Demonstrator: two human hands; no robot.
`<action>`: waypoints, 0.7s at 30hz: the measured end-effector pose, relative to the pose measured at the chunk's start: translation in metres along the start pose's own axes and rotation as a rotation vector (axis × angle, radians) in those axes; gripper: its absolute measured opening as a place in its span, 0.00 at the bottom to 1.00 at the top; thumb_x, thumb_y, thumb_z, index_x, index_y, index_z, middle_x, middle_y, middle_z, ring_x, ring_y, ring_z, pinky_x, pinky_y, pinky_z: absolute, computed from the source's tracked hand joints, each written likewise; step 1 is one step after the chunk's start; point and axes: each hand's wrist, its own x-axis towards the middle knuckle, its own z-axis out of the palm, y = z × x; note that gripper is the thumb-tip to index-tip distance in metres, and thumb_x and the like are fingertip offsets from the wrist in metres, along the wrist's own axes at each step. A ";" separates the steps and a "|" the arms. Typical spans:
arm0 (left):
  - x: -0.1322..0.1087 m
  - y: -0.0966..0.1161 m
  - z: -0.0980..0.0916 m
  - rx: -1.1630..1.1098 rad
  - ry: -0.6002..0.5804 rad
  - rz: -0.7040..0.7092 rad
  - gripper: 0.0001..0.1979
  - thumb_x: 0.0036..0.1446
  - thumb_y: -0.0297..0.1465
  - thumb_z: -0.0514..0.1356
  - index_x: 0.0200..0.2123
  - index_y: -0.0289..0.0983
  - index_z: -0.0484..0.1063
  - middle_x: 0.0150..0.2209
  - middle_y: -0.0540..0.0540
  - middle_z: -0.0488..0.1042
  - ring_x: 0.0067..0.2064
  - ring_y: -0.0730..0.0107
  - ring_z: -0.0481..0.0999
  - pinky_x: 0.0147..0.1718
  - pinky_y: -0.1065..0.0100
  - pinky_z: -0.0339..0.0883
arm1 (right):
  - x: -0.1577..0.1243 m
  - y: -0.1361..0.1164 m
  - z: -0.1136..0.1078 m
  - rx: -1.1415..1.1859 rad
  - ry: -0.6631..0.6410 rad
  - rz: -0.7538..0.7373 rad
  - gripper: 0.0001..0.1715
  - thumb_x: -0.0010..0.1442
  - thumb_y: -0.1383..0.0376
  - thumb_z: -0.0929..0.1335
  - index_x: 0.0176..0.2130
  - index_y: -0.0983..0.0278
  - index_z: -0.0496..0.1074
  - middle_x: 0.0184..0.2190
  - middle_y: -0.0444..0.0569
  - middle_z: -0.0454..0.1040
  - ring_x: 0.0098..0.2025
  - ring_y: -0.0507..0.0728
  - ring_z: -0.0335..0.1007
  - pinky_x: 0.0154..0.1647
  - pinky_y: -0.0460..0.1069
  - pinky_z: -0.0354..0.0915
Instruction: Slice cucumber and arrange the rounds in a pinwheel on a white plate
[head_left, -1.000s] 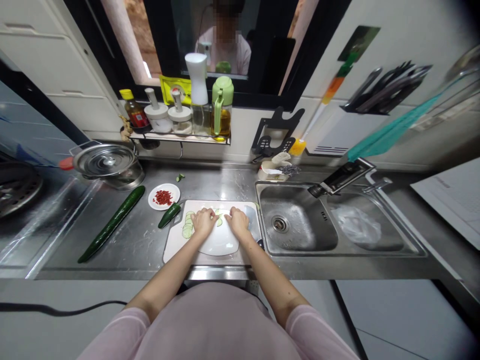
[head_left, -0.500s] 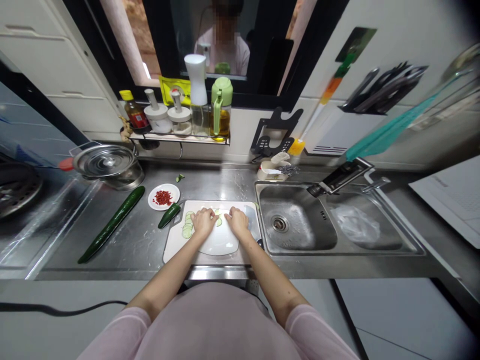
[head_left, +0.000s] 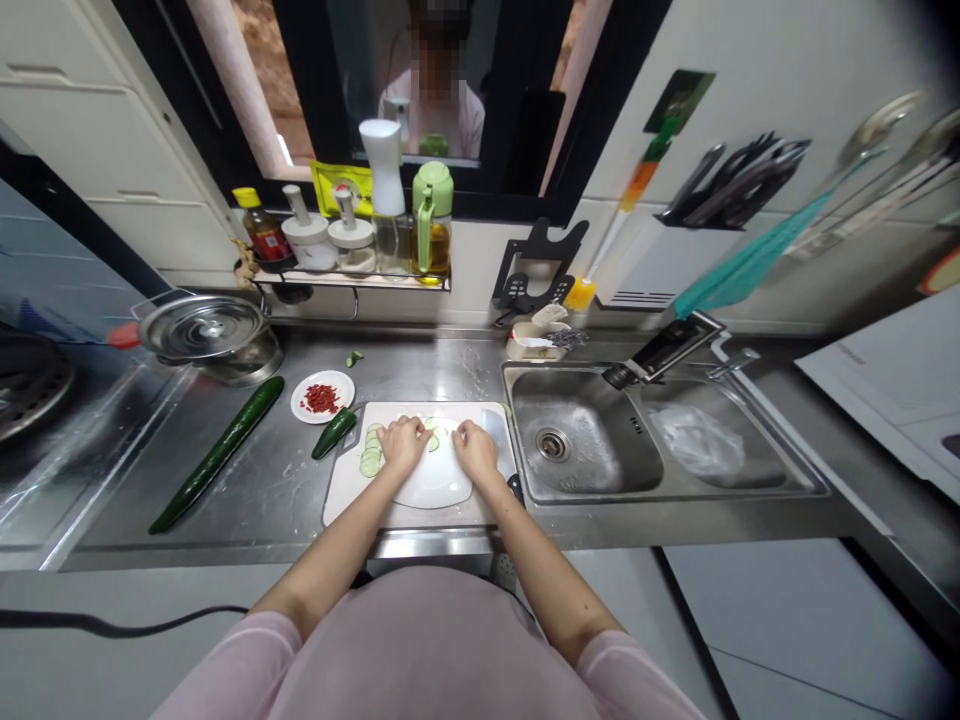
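A white plate (head_left: 435, 485) rests on the cutting board (head_left: 349, 495), with a few pale green cucumber slices (head_left: 433, 443) near its far rim. Over the plate's left side, my left hand (head_left: 403, 442) is closed, its fingertips pinched at a cucumber slice. My right hand (head_left: 475, 450) bends over the right side with fingers drawn together; what they hold is too small to make out. A row of overlapping cucumber slices (head_left: 370, 455) lies on the board left of my left hand. The knife (head_left: 514, 487) lies at the board's right edge, partly hidden by my right arm.
Left of the board are a cut cucumber piece (head_left: 334, 433), a small plate (head_left: 347, 390) of chopped red pieces, a long whole cucumber (head_left: 217, 455) and a lidded steel pot (head_left: 244, 365). A double sink (head_left: 592, 470) adjoins on the right. Behind stands a seasoning shelf (head_left: 360, 280).
The view has shifted slightly. Both hands stay over the plate, and my fingers have moved only a little. The cucumbers, board and dishes keep their places.
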 end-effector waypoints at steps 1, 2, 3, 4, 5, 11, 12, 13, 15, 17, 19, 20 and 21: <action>0.000 0.000 0.000 0.001 0.000 0.001 0.14 0.57 0.44 0.56 0.32 0.40 0.74 0.42 0.43 0.75 0.46 0.54 0.71 0.46 0.56 0.51 | -0.002 0.000 -0.001 0.010 0.008 -0.001 0.14 0.65 0.58 0.60 0.43 0.61 0.70 0.37 0.48 0.75 0.39 0.55 0.68 0.35 0.46 0.53; 0.000 0.000 0.000 0.002 -0.001 0.001 0.14 0.57 0.44 0.56 0.32 0.40 0.74 0.42 0.43 0.75 0.46 0.54 0.71 0.46 0.56 0.51 | -0.004 0.000 -0.002 0.020 0.016 -0.003 0.14 0.65 0.58 0.60 0.43 0.61 0.70 0.36 0.48 0.75 0.38 0.54 0.68 0.34 0.46 0.53; 0.000 0.000 0.000 0.001 -0.002 0.001 0.14 0.57 0.44 0.56 0.32 0.40 0.75 0.42 0.43 0.75 0.46 0.54 0.71 0.46 0.56 0.51 | -0.006 0.000 -0.003 0.032 0.025 -0.003 0.14 0.64 0.58 0.61 0.43 0.61 0.70 0.35 0.47 0.75 0.37 0.54 0.68 0.34 0.46 0.53; 0.000 0.000 0.000 0.000 -0.002 0.002 0.15 0.57 0.44 0.56 0.32 0.40 0.75 0.42 0.43 0.75 0.46 0.54 0.71 0.46 0.56 0.51 | -0.008 0.000 -0.004 0.045 0.035 -0.003 0.13 0.64 0.58 0.61 0.42 0.61 0.71 0.35 0.47 0.75 0.37 0.54 0.68 0.34 0.46 0.52; 0.000 0.000 0.000 -0.002 -0.001 0.002 0.15 0.57 0.44 0.56 0.32 0.40 0.75 0.42 0.43 0.75 0.46 0.54 0.71 0.46 0.56 0.51 | -0.009 0.001 -0.005 0.060 0.046 -0.003 0.13 0.64 0.59 0.61 0.42 0.61 0.71 0.34 0.47 0.75 0.36 0.54 0.68 0.33 0.46 0.52; -0.002 0.002 -0.001 -0.016 0.001 -0.015 0.15 0.56 0.44 0.56 0.32 0.39 0.76 0.42 0.41 0.76 0.47 0.53 0.71 0.46 0.56 0.51 | -0.020 0.005 -0.008 0.171 0.131 -0.014 0.12 0.62 0.59 0.62 0.37 0.61 0.72 0.28 0.45 0.73 0.31 0.54 0.66 0.30 0.46 0.51; -0.002 0.002 -0.002 -0.024 0.002 -0.019 0.15 0.57 0.44 0.56 0.32 0.39 0.76 0.41 0.41 0.76 0.46 0.54 0.71 0.46 0.56 0.51 | -0.022 0.007 -0.009 0.192 0.144 -0.014 0.12 0.61 0.59 0.62 0.37 0.61 0.72 0.27 0.45 0.73 0.31 0.54 0.65 0.30 0.46 0.51; -0.002 0.003 -0.003 -0.039 0.004 -0.024 0.15 0.57 0.43 0.56 0.31 0.39 0.76 0.41 0.42 0.76 0.46 0.54 0.72 0.46 0.57 0.52 | -0.025 0.009 -0.011 0.214 0.155 -0.014 0.12 0.61 0.59 0.62 0.36 0.61 0.72 0.26 0.45 0.72 0.30 0.53 0.65 0.30 0.46 0.51; -0.003 0.001 -0.007 -0.093 0.017 -0.036 0.15 0.57 0.43 0.56 0.31 0.40 0.76 0.39 0.43 0.77 0.44 0.56 0.72 0.45 0.58 0.52 | -0.030 0.014 -0.014 0.258 0.174 -0.012 0.13 0.61 0.59 0.62 0.35 0.62 0.72 0.24 0.45 0.71 0.29 0.53 0.65 0.29 0.45 0.51; -0.006 -0.004 -0.011 -0.179 0.060 -0.060 0.14 0.58 0.42 0.55 0.32 0.40 0.75 0.37 0.45 0.77 0.42 0.59 0.73 0.45 0.60 0.53 | -0.036 0.021 -0.019 0.297 0.197 -0.009 0.14 0.60 0.58 0.61 0.34 0.62 0.72 0.23 0.44 0.70 0.28 0.53 0.65 0.29 0.45 0.52; -0.013 -0.013 -0.016 -0.282 0.129 -0.096 0.13 0.58 0.42 0.55 0.32 0.41 0.75 0.36 0.47 0.77 0.41 0.62 0.73 0.44 0.62 0.54 | -0.043 0.030 -0.023 0.327 0.225 -0.005 0.15 0.60 0.58 0.61 0.34 0.62 0.72 0.22 0.44 0.69 0.27 0.53 0.64 0.29 0.45 0.53; -0.019 -0.019 -0.018 -0.334 0.163 -0.116 0.13 0.58 0.42 0.55 0.33 0.41 0.75 0.35 0.48 0.77 0.40 0.64 0.73 0.43 0.64 0.55 | -0.046 0.034 -0.024 0.338 0.236 -0.003 0.15 0.59 0.57 0.61 0.33 0.63 0.72 0.21 0.44 0.68 0.26 0.53 0.64 0.28 0.45 0.53; -0.025 -0.026 -0.019 -0.384 0.194 -0.136 0.13 0.58 0.42 0.55 0.34 0.42 0.75 0.35 0.49 0.77 0.39 0.65 0.73 0.42 0.65 0.55 | -0.049 0.038 -0.026 0.345 0.248 0.001 0.16 0.59 0.57 0.61 0.33 0.63 0.72 0.21 0.43 0.68 0.26 0.53 0.64 0.28 0.45 0.52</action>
